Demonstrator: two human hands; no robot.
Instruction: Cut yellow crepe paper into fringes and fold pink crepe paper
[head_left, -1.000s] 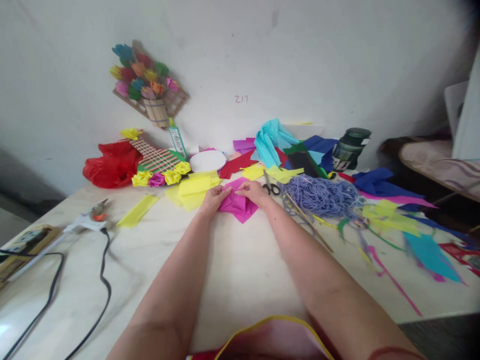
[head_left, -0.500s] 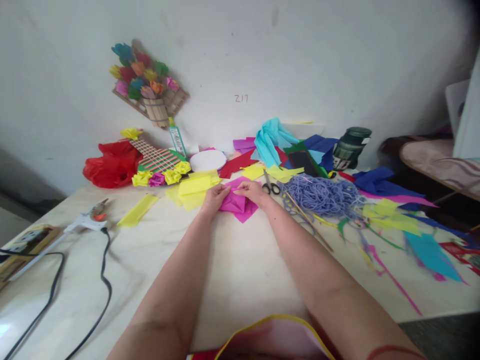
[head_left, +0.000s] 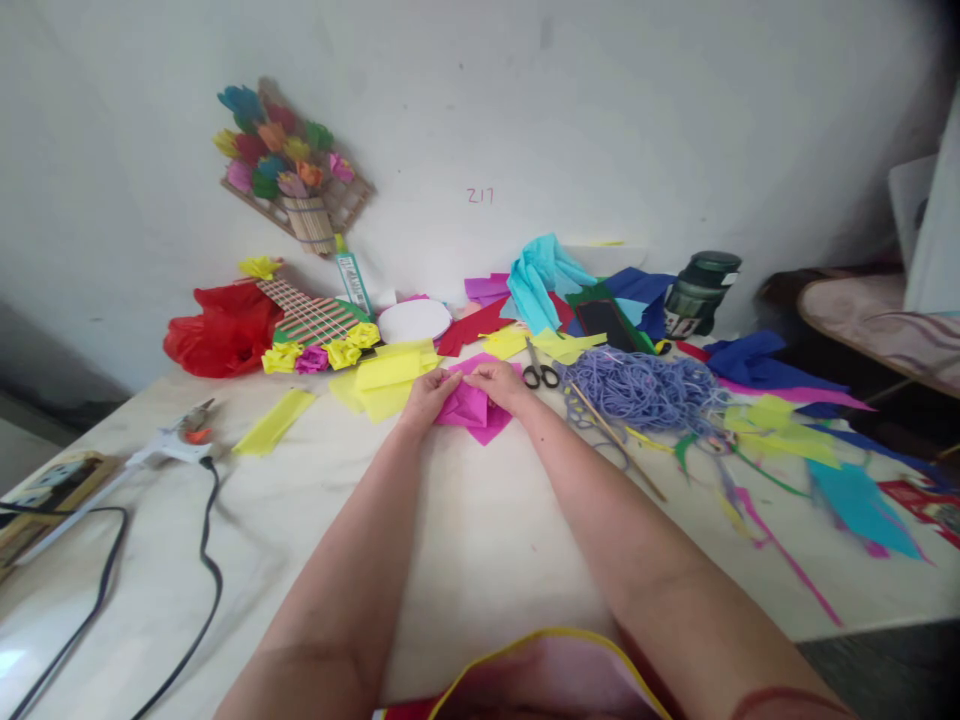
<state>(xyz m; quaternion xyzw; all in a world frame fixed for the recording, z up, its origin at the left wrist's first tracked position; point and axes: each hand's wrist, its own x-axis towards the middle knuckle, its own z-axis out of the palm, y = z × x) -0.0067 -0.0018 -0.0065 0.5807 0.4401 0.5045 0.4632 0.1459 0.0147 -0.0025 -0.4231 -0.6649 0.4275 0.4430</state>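
Both hands meet at a piece of magenta crepe paper over the middle of the table. My left hand pinches its upper left edge, and my right hand pinches it close by, the fingertips almost touching. Beneath lies more magenta paper, its corner pointing toward me. Yellow paper sheets rest just left of my left hand. Beside my right hand are black-handled scissors, lying with the blades pointing away. The exact fold between the fingers is too small to make out.
Right of the scissors lies a heap of blue-purple yarn with a thin wooden stick. A glue gun and its black cord lie left. A green jar stands behind, and a stick craft leans on the wall.
The magenta paper between my fingers has shifted slightly and its front edge looks a little more crumpled. Both hands keep their pinch in nearly the same place.
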